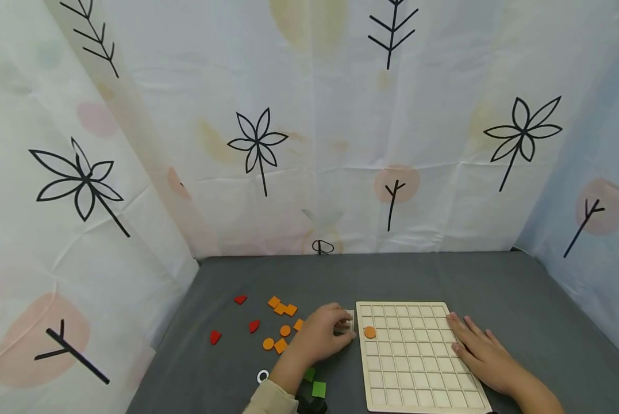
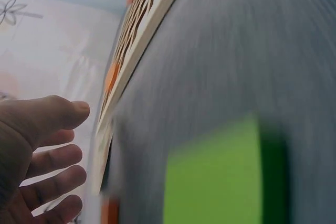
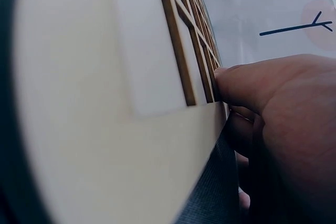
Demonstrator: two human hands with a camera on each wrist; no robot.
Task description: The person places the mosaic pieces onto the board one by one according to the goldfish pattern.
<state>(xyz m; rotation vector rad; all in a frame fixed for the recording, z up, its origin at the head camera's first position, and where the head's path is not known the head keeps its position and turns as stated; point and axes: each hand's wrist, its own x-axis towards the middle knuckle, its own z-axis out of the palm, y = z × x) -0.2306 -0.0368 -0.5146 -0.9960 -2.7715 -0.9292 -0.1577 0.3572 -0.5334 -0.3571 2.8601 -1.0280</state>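
A pale wooden grid board (image 1: 410, 364) lies flat, with one orange disc (image 1: 369, 332) in a cell near its left edge. Just left of it, my left hand (image 1: 322, 330) hovers with loosely bent fingers beside a small pale patterned card (image 1: 349, 322), partly covering it. In the left wrist view, a gap shows between thumb (image 2: 65, 109) and fingers, with nothing between them. My right hand (image 1: 487, 359) rests along the board's right edge, fingers extended. From the right wrist, its thumb (image 3: 239, 83) touches the rim while the other fingers are partly hidden.
Left of the board lie orange squares (image 1: 280, 346) and discs (image 1: 268, 344), red pieces (image 1: 215, 337), a white ring (image 1: 262, 376) and green squares (image 1: 318, 389). Dark pieces (image 1: 316, 405) sit by the left sleeve. Printed cloth (image 1: 309, 213) walls enclose the grey table (image 1: 237, 264).
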